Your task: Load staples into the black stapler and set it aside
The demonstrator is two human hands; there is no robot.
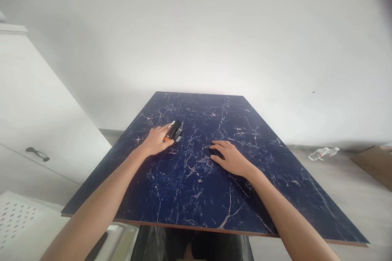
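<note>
Table: A dark blue top [190,195] with pale, branching veins is shown; a brown edge is seen along its near side.
Left hand: The left hand [157,140] is placed left of the table's middle, closed in a grip around a black gadget [174,131].
Black gadget: It is held at the surface, left of the table's centre; an orange part, a white patch and a silvery piece are seen on it. Its exact kind cannot be told.
Right hand: The right hand [229,157] is set just right of the table's middle, palm down, fingers bent in a narrow curve over a small dark item [217,153]. Whether the item is gripped or merely covered cannot be told.
Small dark item: It is located near the table's centre, well apart from the black gadget, and is mostly hidden by the fingers.
Beyond the table: A pale wall [196,28] is seen.
Left of the table: A white cabinet [36,102] is fitted with a dark handle [37,154].
Right of the table: Clear plastic [323,153] and brown cardboard [375,165] are found on the floor [343,187].
</note>
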